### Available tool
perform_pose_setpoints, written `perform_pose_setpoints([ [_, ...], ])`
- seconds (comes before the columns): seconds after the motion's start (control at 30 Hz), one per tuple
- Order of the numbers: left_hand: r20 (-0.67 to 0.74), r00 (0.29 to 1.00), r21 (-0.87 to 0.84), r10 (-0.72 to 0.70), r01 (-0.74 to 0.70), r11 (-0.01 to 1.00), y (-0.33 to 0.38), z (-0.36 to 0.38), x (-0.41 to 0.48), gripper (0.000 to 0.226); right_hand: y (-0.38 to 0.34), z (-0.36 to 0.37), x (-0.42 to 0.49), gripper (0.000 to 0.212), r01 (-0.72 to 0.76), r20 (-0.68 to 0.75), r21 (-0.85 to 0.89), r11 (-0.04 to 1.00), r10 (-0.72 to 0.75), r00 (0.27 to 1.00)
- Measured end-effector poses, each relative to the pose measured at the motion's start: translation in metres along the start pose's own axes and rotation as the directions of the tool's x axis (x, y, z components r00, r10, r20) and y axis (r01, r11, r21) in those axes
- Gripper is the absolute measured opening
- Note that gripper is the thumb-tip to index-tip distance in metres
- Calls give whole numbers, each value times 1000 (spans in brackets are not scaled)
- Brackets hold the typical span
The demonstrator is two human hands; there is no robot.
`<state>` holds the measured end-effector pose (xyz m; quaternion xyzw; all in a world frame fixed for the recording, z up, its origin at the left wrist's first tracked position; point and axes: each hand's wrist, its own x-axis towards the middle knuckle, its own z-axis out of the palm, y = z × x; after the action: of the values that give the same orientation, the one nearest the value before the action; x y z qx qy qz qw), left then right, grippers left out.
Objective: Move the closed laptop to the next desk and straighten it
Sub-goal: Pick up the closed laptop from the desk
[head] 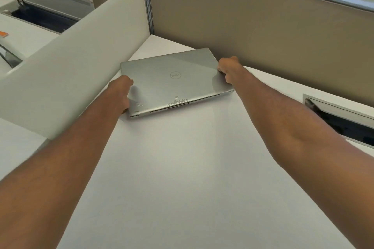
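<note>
A closed silver laptop (174, 81) lies flat on the white desk (182, 168), near its far corner, with the hinge edge and vents facing me. It sits slightly askew to the tan partition behind it. My left hand (121, 92) grips the laptop's left edge, fingers curled under it. My right hand (227, 68) grips the right edge near the far corner. Both arms are stretched out forward.
A white curved divider (77, 50) runs along the left, close to the laptop's left side. A tan partition wall (263, 32) stands right behind. An open cable hatch (342, 119) is cut into the desk at the right. Another desk with a hatch (46, 12) lies beyond the divider.
</note>
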<state>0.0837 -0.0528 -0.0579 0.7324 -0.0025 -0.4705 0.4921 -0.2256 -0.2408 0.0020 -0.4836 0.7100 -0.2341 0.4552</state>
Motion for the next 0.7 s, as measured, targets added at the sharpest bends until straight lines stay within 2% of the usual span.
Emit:
perform_pose_setpoints([
  [0.07, 25, 1000, 39, 7, -8, 999, 5, 3, -45, 40, 2, -3, -8, 8, -16, 11, 11, 1000, 16, 1000],
  [0.13, 26, 1000, 83, 14, -16, 996, 5, 3, -61, 14, 7, -7, -8, 34, -26, 28, 35, 999, 25, 999],
  [0.17, 21, 1000, 104, 3, -5, 995, 4, 2, -65, 4, 10, -9, -6, 42, -26, 15, 37, 999, 26, 1000],
  [0.2, 11, 1000, 129, -9, 7, 992, 2, 0, -67, 3, 13, -11, -5, 41, -30, 11, 44, 999, 30, 999],
  [0.3, 31, 999, 146, -13, 9, 989, -2, -8, -70, 9, 13, -20, -22, 12, -58, 28, 96, 994, 56, 998],
  [0.37, 38, 999, 137, -14, 8, 990, -9, -11, -76, 17, 13, -28, -30, 14, -65, 52, 125, 990, 59, 997],
  [0.43, 33, 999, 101, 0, -3, 995, -15, -12, -84, 29, 15, -35, -33, 8, -64, 84, 131, 989, 54, 995],
  [0.53, 47, 999, 41, 21, -23, 999, -19, -13, -96, 42, 19, -46, -45, 26, -61, 123, 108, 992, 48, 991],
  [0.67, 121, 991, -48, 48, -43, 998, -21, -10, -126, 28, 27, -67, -58, 22, -52, 141, 60, 997, 43, 989],
  [0.7, 142, 988, -74, 62, -51, 996, -22, -9, -133, 27, 31, -73, -61, 28, -53, 140, 57, 997, 45, 989],
])
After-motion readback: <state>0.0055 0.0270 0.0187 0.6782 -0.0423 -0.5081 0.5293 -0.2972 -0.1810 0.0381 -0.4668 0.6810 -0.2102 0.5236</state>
